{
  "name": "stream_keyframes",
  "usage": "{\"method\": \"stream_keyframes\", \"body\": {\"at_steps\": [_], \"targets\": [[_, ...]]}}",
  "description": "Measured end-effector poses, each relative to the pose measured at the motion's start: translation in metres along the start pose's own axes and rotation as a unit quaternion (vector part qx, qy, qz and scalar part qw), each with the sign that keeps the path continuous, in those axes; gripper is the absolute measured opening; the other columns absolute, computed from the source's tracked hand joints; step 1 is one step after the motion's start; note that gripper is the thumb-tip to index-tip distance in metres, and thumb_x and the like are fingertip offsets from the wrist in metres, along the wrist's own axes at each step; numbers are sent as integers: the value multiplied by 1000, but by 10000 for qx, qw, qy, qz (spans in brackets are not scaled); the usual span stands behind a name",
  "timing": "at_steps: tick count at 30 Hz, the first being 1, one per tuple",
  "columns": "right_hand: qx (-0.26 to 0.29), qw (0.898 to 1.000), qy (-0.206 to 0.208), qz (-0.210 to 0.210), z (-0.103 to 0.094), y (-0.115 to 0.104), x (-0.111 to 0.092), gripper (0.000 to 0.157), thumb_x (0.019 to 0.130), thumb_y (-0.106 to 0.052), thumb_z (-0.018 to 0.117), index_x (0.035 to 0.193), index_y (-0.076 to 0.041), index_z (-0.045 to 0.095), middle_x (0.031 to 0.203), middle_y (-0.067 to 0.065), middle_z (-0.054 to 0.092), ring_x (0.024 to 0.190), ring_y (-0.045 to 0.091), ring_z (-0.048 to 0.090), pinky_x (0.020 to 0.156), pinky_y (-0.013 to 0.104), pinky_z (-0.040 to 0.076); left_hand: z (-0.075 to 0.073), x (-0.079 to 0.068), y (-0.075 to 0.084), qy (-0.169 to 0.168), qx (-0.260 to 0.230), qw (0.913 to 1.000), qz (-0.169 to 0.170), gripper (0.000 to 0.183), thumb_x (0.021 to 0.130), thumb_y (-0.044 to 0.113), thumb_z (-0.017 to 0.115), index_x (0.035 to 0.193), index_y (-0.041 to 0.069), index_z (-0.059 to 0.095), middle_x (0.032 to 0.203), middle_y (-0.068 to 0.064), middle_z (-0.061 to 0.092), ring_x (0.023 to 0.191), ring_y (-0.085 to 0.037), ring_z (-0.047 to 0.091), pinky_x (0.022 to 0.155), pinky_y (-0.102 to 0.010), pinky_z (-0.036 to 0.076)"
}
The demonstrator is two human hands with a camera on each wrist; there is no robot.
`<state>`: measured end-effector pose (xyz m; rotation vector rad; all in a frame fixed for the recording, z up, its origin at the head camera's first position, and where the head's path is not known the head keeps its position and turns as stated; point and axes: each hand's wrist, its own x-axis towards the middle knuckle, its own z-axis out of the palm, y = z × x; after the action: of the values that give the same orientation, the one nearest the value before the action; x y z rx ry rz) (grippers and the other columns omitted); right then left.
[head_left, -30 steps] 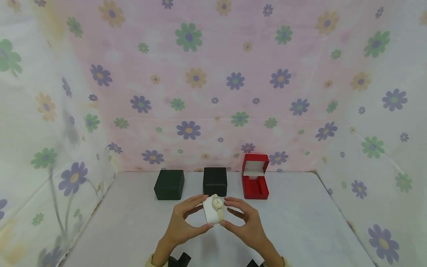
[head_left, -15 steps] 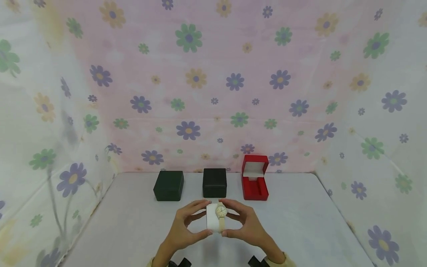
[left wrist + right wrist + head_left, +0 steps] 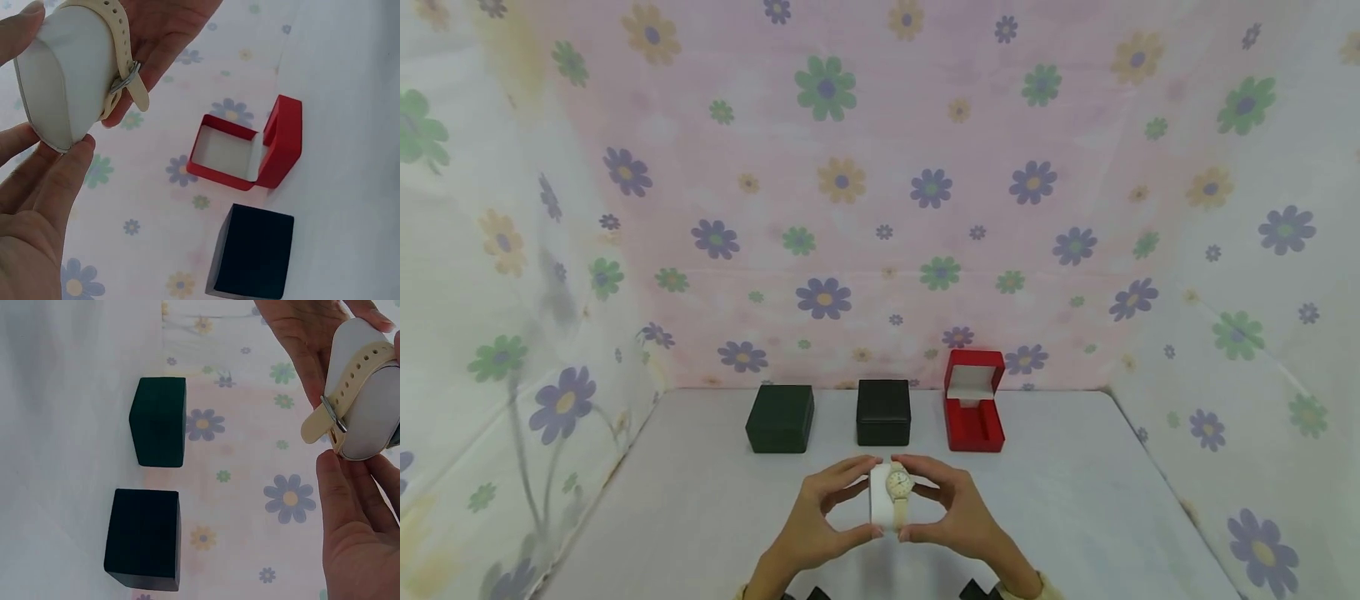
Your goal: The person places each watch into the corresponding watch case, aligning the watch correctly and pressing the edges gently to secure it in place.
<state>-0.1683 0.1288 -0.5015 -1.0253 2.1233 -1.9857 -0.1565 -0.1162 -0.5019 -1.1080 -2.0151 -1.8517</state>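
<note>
A cream wristwatch (image 3: 899, 485) is strapped around a white watch cushion (image 3: 881, 498), held up above the table. My left hand (image 3: 826, 510) grips the cushion's left side, fingers at the top edge and thumb at the bottom. On the opposite side, my right hand (image 3: 957, 510) pinches the cushion end beside the watch between fingers and thumb. The dial faces me in the head view. In the left wrist view, the buckled strap (image 3: 125, 78) shows on the cushion's underside; the right wrist view also shows the strap's holes and metal buckle (image 3: 334, 414).
Behind the hands, a dark green box (image 3: 780, 419) and a black box (image 3: 883, 413) stand closed on the white table (image 3: 700, 500). To their right is a red watch box (image 3: 973, 423) with its lid raised. Flowered cloth (image 3: 865, 200) hangs at the back and sides.
Both hands have drawn the watch and cushion nearer to the body. The cushion has turned from a slight tilt to straight, and the right fingertips have closed in on its top edge.
</note>
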Motion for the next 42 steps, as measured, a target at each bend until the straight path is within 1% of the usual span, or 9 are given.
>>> {"method": "stream_keyframes", "body": {"at_steps": [6,9,12,15,19,26,30,36,42], "targets": [[-8,9998,87,163,3,1,-4,72,83,-11,85,147,-13,53,146,23,54,130,18,59,99,40,57,3,-4,-3,-26,-174,9998,-78,69,82,-3,82,144,-6,52,144,-20,58,133,-20,58,98,-37,55],[-54,9997,20,242,3,3,-6,73,83,-12,85,148,-18,53,148,18,54,132,16,57,100,40,56,5,-7,-6,46,-325,9994,-117,69,81,-6,81,144,-7,51,145,-17,58,132,-20,58,97,-37,56],[-238,9996,-133,73,0,4,-7,74,84,-11,84,149,-17,51,147,13,54,132,19,56,100,41,56,8,-10,-8,150,-412,9989,-134,67,81,-9,80,142,-10,52,144,-16,59,131,-19,59,96,-36,56],[-283,9995,-155,5,-4,3,-9,72,82,-10,84,147,-14,53,142,9,57,129,19,58,97,41,57,9,-12,-8,217,-483,9984,-180,66,81,-9,79,142,-10,52,143,-18,59,131,-17,59,96,-36,56],[-214,9997,-67,-18,-5,2,-11,67,81,-8,85,142,-10,57,136,9,62,125,20,62,96,40,58,9,-13,-5,193,-468,9986,-155,68,81,-9,79,143,-7,52,143,-22,59,131,-18,59,97,-37,56],[-131,9997,135,-160,0,7,-13,66,79,-7,86,139,-11,59,134,10,64,121,22,64,95,43,58,9,-15,-3,123,-423,9987,-251,72,81,-6,81,146,-2,51,145,-17,58,133,-20,58,98,-37,55],[-111,9994,189,-264,2,11,-13,66,79,-7,86,139,-10,59,133,10,65,120,22,65,94,40,59,9,-16,-4,92,-475,9985,-244,73,81,-7,81,146,-3,51,145,-17,57,133,-21,57,98,-36,55],[-281,9989,265,-266,3,11,-8,65,78,-11,88,137,-12,60,130,9,67,117,22,66,92,40,60,6,-12,-7,-23,-520,9986,-57,73,81,-9,80,146,-6,49,146,-18,56,134,-21,56,99,-37,54],[-422,9984,173,-325,0,15,-1,66,77,-13,89,136,-14,60,129,8,66,117,21,65,93,38,59,3,-9,-10,-138,-360,9991,-199,72,82,-3,81,146,-4,50,147,-18,55,135,-19,55,99,-40,54]]}}
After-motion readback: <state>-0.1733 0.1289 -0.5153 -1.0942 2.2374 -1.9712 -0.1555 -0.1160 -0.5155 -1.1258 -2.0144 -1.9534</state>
